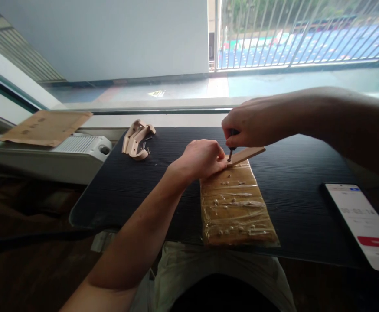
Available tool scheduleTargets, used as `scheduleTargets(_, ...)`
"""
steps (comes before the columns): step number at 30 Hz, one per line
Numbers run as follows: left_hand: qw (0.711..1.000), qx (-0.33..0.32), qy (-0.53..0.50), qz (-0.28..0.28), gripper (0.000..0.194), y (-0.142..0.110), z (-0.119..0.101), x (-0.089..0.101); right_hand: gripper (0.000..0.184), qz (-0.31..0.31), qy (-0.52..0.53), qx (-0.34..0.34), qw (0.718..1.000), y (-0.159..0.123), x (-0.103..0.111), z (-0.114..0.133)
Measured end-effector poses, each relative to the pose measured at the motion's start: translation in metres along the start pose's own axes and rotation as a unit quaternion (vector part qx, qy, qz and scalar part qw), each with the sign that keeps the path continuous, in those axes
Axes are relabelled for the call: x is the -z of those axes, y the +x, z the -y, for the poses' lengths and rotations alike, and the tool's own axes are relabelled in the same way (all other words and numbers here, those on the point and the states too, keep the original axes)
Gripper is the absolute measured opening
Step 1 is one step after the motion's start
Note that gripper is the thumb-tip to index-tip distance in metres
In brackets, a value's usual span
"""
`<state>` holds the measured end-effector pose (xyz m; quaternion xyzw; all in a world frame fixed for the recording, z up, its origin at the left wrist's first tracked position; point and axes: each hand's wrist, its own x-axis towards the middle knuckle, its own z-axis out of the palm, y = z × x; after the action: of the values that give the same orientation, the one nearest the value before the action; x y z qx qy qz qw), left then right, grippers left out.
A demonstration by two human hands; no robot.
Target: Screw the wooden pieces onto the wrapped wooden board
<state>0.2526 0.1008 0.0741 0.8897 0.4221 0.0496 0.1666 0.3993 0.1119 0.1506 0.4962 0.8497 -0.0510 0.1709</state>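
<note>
The right hand (pixel 246 125) is closed around the handle of a screwdriver (pixel 231 152), its shaft close to upright and its tip down on a wooden strip (pixel 249 154). The left hand (pixel 204 157) has its fingers bunched at the strip's near left end; whether they pinch it or only press, I cannot tell. The strip lies slantwise across the far end of a wrapped block (pixel 233 212), its right end jutting past it. The step in hand looks like driving a screw, though the tip's seat is too small to make out. The next move calls for a straight shaft, downward pressure and a steady strip. Around the block is the dark table (pixel 173 199), with curved wooden parts (pixel 134 141) and loose screws (pixel 145 146) at far left, a phone (pixel 358 221) at right.
</note>
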Motion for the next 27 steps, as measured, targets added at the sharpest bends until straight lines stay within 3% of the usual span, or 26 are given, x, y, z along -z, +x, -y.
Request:
scheduleTargets(3,1.0,0.011,0.005,0.002,0.025,-0.001,-0.002,0.001,0.036,0.006,-0.012,-0.011,1.0,0.001,0.001,-0.002)
scheduleTargets(9,1.0,0.012,0.015,0.006,0.023,-0.003,-0.004,0.003,0.013,-0.001,-0.016,-0.019,1.0,-0.006,0.005,0.0)
scheduleTargets(15,0.999,0.01,0.037,-0.001,0.023,-0.002,-0.003,0.002,0.022,0.01,0.013,0.011,1.0,-0.003,-0.001,-0.008)
scheduleTargets(22,0.998,0.005,0.058,-0.009,0.024,-0.002,-0.006,0.003,0.033,-0.015,0.063,-0.034,0.997,-0.001,0.0,-0.008)
scheduleTargets(25,0.998,-0.001,0.062,-0.01,0.027,-0.003,-0.006,0.003,0.026,0.006,0.05,-0.051,0.997,-0.001,0.004,-0.008)
scheduleTargets(27,0.998,-0.006,0.055,-0.006,0.027,-0.002,-0.005,0.002,0.033,0.009,0.046,-0.04,0.998,0.0,0.007,-0.01)
